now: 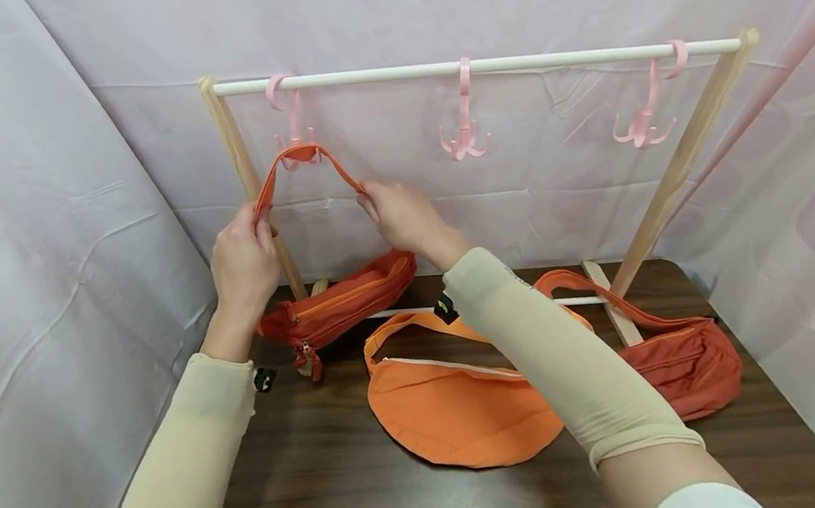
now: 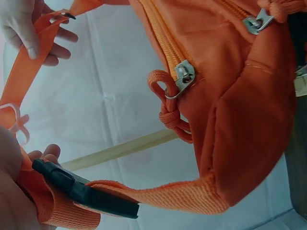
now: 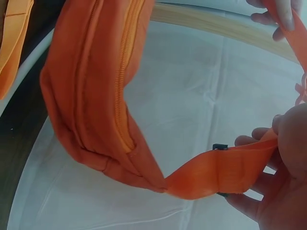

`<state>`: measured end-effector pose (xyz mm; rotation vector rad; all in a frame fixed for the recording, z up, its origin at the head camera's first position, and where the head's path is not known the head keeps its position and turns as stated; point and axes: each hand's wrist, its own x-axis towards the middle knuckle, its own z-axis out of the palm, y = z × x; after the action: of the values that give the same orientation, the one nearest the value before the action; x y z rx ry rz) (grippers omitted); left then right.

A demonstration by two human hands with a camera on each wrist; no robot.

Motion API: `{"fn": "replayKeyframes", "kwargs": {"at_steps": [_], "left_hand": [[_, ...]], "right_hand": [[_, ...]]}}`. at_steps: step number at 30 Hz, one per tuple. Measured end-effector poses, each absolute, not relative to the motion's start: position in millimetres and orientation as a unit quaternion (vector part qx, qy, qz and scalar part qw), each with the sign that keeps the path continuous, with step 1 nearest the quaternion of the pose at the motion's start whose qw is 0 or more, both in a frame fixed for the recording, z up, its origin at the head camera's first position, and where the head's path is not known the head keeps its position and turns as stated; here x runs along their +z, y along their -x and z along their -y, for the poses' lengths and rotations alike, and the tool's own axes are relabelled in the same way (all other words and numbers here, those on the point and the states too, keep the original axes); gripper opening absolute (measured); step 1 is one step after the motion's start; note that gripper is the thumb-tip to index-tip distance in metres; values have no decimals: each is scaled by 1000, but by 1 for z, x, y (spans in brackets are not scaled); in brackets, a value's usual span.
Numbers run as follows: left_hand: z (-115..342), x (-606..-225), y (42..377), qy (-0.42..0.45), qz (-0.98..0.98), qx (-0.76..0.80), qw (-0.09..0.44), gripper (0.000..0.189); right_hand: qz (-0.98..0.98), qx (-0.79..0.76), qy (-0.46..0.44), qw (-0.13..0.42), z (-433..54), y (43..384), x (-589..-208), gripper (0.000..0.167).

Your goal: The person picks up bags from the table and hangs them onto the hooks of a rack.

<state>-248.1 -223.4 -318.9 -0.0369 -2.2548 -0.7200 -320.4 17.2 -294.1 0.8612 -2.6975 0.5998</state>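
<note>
A red-orange waist bag [image 1: 352, 294] hangs by its strap [image 1: 301, 150] between both hands at the rack's left side. My left hand [image 1: 245, 256] grips one side of the strap near a black buckle [image 2: 86, 189]. My right hand [image 1: 403, 214] pinches the other side; in the right wrist view the strap [image 3: 235, 170] runs from the bag's end to that hand. The strap arches up at the prongs of the left pink hook [image 1: 296, 124]; I cannot tell whether it rests on them. Metal zipper pulls [image 2: 184, 79] show on the bag.
A white bar [image 1: 387, 73] on wooden posts [image 1: 682, 147] also carries a middle pink hook [image 1: 466, 121] and a right one [image 1: 644, 114]. On the dark wooden table [image 1: 313, 483] lie an orange waist bag [image 1: 464, 415] and another red-orange bag [image 1: 692, 364]. Pale curtains stand behind and beside.
</note>
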Motion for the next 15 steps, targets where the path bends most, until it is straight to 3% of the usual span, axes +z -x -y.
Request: {"fn": "replayKeyframes", "kwargs": {"at_steps": [15], "left_hand": [[230,-340,234,3,874,-289,391,30]], "right_hand": [[938,156,-293,101,-31,314,-311,79]]}}
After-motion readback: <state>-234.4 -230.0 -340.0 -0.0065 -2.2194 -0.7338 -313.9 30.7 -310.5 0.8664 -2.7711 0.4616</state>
